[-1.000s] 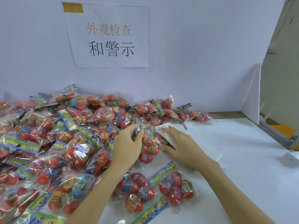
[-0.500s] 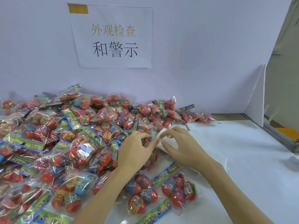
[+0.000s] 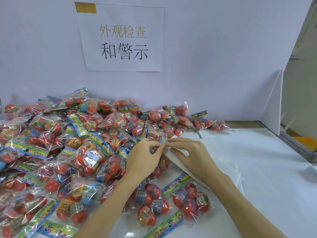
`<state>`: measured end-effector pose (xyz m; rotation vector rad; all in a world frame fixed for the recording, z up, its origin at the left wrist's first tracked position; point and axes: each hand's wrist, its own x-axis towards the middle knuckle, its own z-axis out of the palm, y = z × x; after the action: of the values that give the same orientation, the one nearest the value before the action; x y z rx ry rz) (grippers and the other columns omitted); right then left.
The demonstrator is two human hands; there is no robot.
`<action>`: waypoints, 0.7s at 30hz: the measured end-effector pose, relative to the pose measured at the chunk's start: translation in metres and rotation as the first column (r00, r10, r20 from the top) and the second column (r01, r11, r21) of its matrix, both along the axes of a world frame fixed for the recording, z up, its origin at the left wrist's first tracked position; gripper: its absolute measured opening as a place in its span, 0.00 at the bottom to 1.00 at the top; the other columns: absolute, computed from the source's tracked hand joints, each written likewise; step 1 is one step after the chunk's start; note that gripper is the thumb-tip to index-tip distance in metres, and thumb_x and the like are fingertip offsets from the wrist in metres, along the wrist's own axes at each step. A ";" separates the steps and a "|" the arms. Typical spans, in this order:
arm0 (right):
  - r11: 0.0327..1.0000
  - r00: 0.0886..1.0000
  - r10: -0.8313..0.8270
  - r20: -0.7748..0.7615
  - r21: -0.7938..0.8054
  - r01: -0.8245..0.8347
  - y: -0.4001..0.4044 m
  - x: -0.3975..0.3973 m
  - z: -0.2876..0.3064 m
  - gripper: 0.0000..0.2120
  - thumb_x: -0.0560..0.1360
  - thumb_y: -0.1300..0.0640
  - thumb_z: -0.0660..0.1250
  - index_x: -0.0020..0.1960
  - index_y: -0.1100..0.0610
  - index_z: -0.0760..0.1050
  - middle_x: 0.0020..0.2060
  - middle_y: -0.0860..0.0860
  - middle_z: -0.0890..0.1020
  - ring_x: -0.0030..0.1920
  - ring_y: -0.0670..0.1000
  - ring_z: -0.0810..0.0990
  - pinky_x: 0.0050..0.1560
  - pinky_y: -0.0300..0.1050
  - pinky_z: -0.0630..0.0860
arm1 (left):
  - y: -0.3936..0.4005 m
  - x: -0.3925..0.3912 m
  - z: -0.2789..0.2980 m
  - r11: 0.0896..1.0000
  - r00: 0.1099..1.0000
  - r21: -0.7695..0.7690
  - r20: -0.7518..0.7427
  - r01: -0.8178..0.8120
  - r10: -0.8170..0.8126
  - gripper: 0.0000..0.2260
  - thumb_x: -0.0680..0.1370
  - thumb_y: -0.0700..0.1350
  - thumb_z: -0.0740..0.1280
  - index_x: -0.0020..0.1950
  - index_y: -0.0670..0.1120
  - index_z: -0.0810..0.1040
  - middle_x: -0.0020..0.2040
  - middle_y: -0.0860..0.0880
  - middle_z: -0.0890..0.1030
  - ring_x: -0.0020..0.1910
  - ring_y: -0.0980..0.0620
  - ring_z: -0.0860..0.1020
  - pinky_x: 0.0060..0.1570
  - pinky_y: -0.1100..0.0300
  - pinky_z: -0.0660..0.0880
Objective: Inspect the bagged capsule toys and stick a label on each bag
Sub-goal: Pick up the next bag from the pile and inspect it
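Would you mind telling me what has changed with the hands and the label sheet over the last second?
The left hand left the bag it was touching in the pile and moved right to the raised edge of the white label sheet, where its fingertips now pinch a label. The right hand, flat on the sheet before, now curls its fingers round that edge. The pile of bagged capsule toys and the two bags in front stayed put.

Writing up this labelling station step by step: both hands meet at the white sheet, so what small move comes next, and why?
Probably peel one label free: the left hand pinches at the edge of the white label sheet, which the right hand steadies, beside the pile of bagged capsule toys.
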<state>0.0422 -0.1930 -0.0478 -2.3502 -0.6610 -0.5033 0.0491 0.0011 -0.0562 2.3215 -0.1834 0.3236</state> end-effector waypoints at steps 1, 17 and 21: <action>1.000 1.000 0.005 -0.003 0.002 -0.005 0.000 -0.001 0.001 0.13 0.81 0.62 0.71 0.63 0.51 0.85 0.61 0.47 0.85 0.63 0.46 0.82 0.67 0.42 0.76 | 0.000 0.001 0.000 1.000 1.000 0.015 -0.015 0.008 -0.008 0.09 0.84 0.56 0.65 0.53 0.58 0.86 0.51 0.56 0.78 0.36 0.61 0.73 0.35 0.61 0.73; 0.994 0.997 -0.005 -0.075 0.107 0.013 -0.006 0.002 -0.002 0.10 0.80 0.59 0.73 0.58 0.47 0.87 0.57 0.42 0.87 0.58 0.41 0.83 0.60 0.34 0.76 | -0.001 -0.003 0.003 0.995 0.994 0.030 -0.048 0.097 -0.095 0.09 0.82 0.54 0.69 0.60 0.57 0.86 0.45 0.52 0.73 0.44 0.53 0.75 0.37 0.60 0.70; 0.992 1.000 -0.008 -0.013 0.126 0.010 -0.006 0.003 -0.005 0.10 0.80 0.59 0.73 0.56 0.47 0.87 0.52 0.40 0.88 0.52 0.41 0.84 0.55 0.39 0.78 | 0.000 -0.001 0.002 0.991 0.991 -0.089 -0.076 0.101 -0.108 0.07 0.81 0.52 0.71 0.58 0.56 0.87 0.59 0.48 0.81 0.62 0.47 0.77 0.56 0.51 0.77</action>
<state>0.0454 -0.1995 -0.0527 -2.2373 -0.5956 -0.5188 0.0486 0.0007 -0.0540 2.2272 -0.2462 0.1816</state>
